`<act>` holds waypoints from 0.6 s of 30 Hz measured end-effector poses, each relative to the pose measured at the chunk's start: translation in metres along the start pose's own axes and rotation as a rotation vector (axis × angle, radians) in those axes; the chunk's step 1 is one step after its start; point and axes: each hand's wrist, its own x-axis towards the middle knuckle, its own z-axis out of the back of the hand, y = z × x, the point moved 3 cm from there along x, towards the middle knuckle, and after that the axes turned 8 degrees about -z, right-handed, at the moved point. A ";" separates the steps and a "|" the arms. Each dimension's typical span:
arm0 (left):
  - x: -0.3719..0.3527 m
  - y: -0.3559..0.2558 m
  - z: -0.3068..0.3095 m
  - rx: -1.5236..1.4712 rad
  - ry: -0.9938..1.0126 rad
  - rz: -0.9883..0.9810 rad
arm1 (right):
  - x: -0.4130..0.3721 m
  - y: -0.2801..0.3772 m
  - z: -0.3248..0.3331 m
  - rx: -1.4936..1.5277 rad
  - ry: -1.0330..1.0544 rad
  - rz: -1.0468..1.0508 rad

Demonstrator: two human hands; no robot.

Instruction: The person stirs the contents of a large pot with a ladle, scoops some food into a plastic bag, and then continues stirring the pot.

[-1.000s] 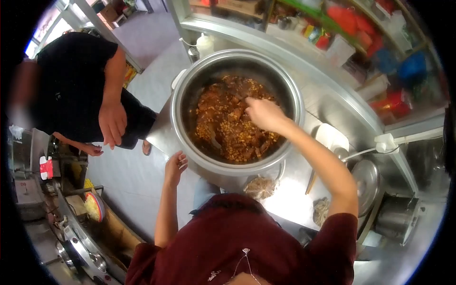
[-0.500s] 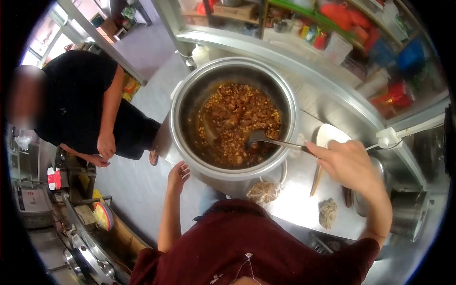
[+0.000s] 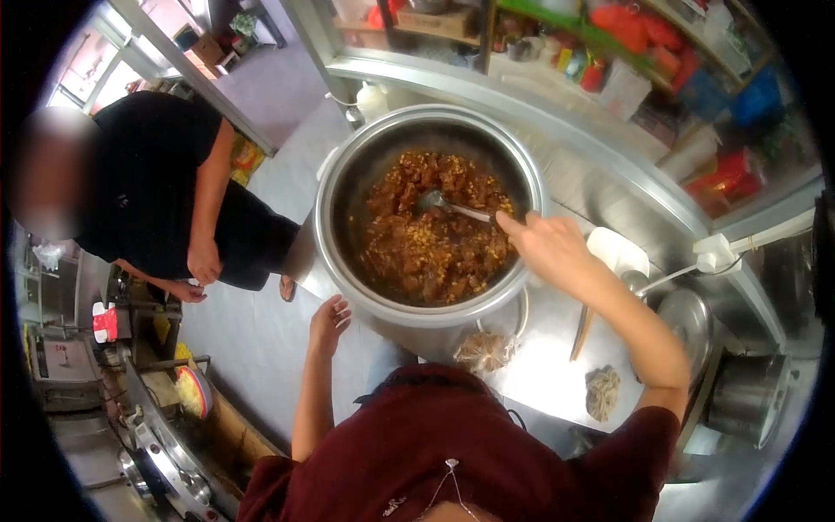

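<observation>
A large round metal pot [image 3: 332,261] stands on the steel counter. Inside it is a brown stew [image 3: 409,248] with meat chunks and yellowish beans or kernels. My right hand [image 3: 546,248] reaches over the pot's right rim, fingers wrapped round the handle of a metal spoon [image 3: 470,211]. The spoon's bowl sits partly in the stew near the middle of the pot. Just outside the near-left rim, my left hand [image 3: 329,324] is raised with its fingers loosely apart and nothing in them.
On the counter [image 3: 539,374] lie a tied plastic bag [image 3: 484,350], a crumpled cloth [image 3: 602,391] and a wooden stick [image 3: 580,333]. A white board-like item [image 3: 616,250] and metal pots [image 3: 746,396] are at the right. Another person [image 3: 156,183] in black stands at the left.
My right hand has moved left and inward over the pot. The spoon has swept from the lower right of the stew to its middle, pushing the food around. My left hand stays put.
</observation>
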 end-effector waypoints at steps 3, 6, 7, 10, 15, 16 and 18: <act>0.000 -0.002 0.001 -0.032 0.016 -0.020 | 0.009 -0.001 0.017 0.020 -0.057 -0.021; -0.004 -0.002 -0.003 -0.024 0.031 -0.033 | 0.025 0.000 0.007 -0.020 -0.153 -0.071; -0.001 0.000 -0.003 -0.019 0.037 -0.037 | 0.028 -0.004 -0.003 -0.069 -0.127 -0.091; 0.005 -0.004 -0.006 -0.018 0.081 -0.058 | 0.029 -0.019 -0.020 -0.160 -0.061 -0.125; -0.004 -0.002 -0.001 -0.002 0.054 -0.056 | -0.010 -0.025 0.015 -0.145 0.117 -0.181; -0.005 -0.004 -0.002 0.003 0.046 -0.059 | -0.019 -0.031 0.024 -0.113 0.066 -0.177; -0.005 -0.002 -0.002 0.007 0.054 -0.062 | -0.039 -0.034 0.052 -0.055 -0.020 -0.186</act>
